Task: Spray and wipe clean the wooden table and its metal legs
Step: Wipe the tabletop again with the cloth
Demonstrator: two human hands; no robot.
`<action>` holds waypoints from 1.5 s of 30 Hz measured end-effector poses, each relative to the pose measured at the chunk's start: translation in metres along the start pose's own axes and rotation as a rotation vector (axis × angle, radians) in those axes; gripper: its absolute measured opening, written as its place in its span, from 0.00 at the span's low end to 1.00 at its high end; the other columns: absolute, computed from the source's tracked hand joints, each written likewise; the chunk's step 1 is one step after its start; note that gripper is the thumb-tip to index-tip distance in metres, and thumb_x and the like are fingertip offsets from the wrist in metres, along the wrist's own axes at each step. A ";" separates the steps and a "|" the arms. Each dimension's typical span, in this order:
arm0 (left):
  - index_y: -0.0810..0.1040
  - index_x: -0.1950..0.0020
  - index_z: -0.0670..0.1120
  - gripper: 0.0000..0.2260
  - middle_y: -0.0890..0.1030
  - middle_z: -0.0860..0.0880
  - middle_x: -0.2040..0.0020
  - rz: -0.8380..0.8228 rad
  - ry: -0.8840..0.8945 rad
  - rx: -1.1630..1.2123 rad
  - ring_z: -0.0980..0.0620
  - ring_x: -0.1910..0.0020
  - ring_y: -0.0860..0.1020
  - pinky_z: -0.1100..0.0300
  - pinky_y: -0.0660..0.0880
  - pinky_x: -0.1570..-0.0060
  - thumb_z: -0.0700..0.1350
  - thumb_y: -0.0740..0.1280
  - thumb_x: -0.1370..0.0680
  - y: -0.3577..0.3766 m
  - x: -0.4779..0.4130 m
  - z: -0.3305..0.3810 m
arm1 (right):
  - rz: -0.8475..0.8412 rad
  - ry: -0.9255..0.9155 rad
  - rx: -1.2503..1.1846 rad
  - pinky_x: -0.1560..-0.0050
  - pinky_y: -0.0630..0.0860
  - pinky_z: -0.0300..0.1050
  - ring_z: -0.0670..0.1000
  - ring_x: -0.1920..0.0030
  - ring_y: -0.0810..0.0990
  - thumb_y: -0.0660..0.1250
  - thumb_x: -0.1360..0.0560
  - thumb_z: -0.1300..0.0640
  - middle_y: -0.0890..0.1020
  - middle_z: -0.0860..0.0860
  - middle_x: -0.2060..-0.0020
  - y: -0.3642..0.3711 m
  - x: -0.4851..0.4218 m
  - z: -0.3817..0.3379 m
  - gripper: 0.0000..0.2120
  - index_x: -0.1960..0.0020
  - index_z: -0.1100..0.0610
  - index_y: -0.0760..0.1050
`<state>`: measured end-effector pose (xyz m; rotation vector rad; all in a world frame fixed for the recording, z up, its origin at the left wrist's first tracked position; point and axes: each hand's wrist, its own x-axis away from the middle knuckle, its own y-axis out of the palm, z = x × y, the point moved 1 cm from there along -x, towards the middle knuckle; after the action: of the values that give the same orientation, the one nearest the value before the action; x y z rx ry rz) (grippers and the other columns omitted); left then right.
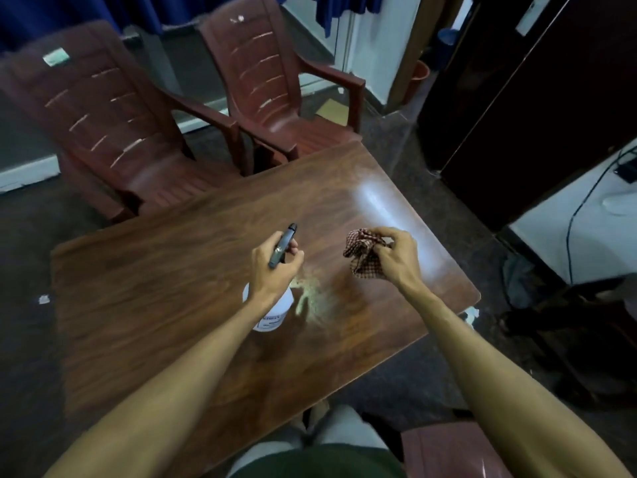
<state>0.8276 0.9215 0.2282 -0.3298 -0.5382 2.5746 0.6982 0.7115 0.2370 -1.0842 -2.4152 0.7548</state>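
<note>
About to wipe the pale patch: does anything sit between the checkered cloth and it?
Nothing visible. Only bare table lies between the cloth in the right hand and the patch; the spray bottle is left of it.

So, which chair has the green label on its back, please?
The left chair; the right chair has only a white speck.

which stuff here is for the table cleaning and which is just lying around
For the job: spray bottle in the left hand, checked cloth in the right hand, wooden table with its pale patch.
Lying about: plastic chairs, orange bucket, cardboard on the floor.
</note>
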 end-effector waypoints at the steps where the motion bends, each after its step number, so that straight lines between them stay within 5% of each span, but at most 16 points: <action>1: 0.80 0.56 0.42 0.04 0.83 0.48 0.63 0.005 -0.003 0.005 0.52 0.65 0.81 0.63 0.75 0.66 0.35 0.74 0.27 0.004 -0.001 0.001 | -0.005 -0.005 -0.008 0.42 0.80 0.53 0.48 0.47 0.83 0.63 0.33 0.66 0.86 0.49 0.49 -0.002 -0.004 0.003 0.20 0.47 0.53 0.85; 10: 0.81 0.56 0.44 0.05 0.83 0.51 0.63 0.145 -0.074 0.002 0.55 0.68 0.79 0.62 0.74 0.67 0.36 0.74 0.27 0.074 -0.022 0.020 | -0.126 -0.049 -0.021 0.49 0.83 0.53 0.49 0.53 0.85 0.65 0.31 0.68 0.86 0.49 0.57 -0.042 -0.083 0.030 0.16 0.50 0.54 0.85; 15: 0.81 0.56 0.43 0.05 0.83 0.49 0.63 0.317 -0.138 -0.050 0.58 0.69 0.76 0.67 0.71 0.68 0.35 0.74 0.26 0.141 -0.032 0.041 | -0.206 -0.207 0.051 0.43 0.80 0.53 0.50 0.47 0.84 0.65 0.31 0.65 0.87 0.49 0.51 -0.075 -0.160 0.060 0.18 0.47 0.51 0.85; 22: 0.78 0.57 0.42 0.05 0.76 0.57 0.67 0.654 -0.234 -0.135 0.62 0.68 0.78 0.72 0.70 0.66 0.36 0.71 0.23 0.232 -0.018 0.097 | -0.408 -0.354 0.115 0.41 0.75 0.41 0.49 0.45 0.81 0.64 0.30 0.68 0.85 0.51 0.46 -0.137 -0.214 0.083 0.21 0.43 0.53 0.84; 30: 0.78 0.55 0.46 0.05 0.78 0.49 0.67 0.799 -0.332 -0.076 0.52 0.70 0.76 0.55 0.75 0.67 0.39 0.69 0.19 0.293 0.008 0.123 | -0.585 -0.439 0.152 0.45 0.69 0.34 0.49 0.41 0.80 0.62 0.28 0.70 0.84 0.51 0.42 -0.142 -0.236 0.090 0.21 0.40 0.57 0.83; 35: 0.78 0.51 0.49 0.06 0.82 0.50 0.59 0.947 -0.280 -0.030 0.48 0.63 0.82 0.41 0.81 0.64 0.49 0.64 0.18 0.316 0.017 0.124 | -0.682 -0.549 0.154 0.37 0.74 0.42 0.50 0.40 0.80 0.63 0.29 0.70 0.84 0.50 0.42 -0.130 -0.241 0.085 0.22 0.41 0.54 0.83; 40: 0.77 0.50 0.53 0.04 0.81 0.51 0.60 1.061 -0.338 -0.053 0.46 0.65 0.81 0.41 0.80 0.61 0.50 0.64 0.16 0.341 0.022 0.130 | -0.733 -0.644 0.122 0.36 0.76 0.47 0.49 0.41 0.80 0.62 0.31 0.71 0.84 0.50 0.44 -0.116 -0.245 0.079 0.24 0.43 0.52 0.84; 45: 0.78 0.46 0.48 0.08 0.81 0.52 0.55 1.173 -0.383 -0.104 0.50 0.55 0.83 0.42 0.81 0.53 0.52 0.65 0.16 0.365 0.011 0.132 | -0.918 -0.843 0.129 0.34 0.74 0.50 0.51 0.40 0.79 0.62 0.32 0.72 0.83 0.49 0.43 -0.093 -0.265 0.073 0.25 0.44 0.51 0.84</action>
<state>0.6254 0.5920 0.1879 -0.2054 -0.7641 3.7998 0.7727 0.4330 0.2043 0.5647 -2.9853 1.0964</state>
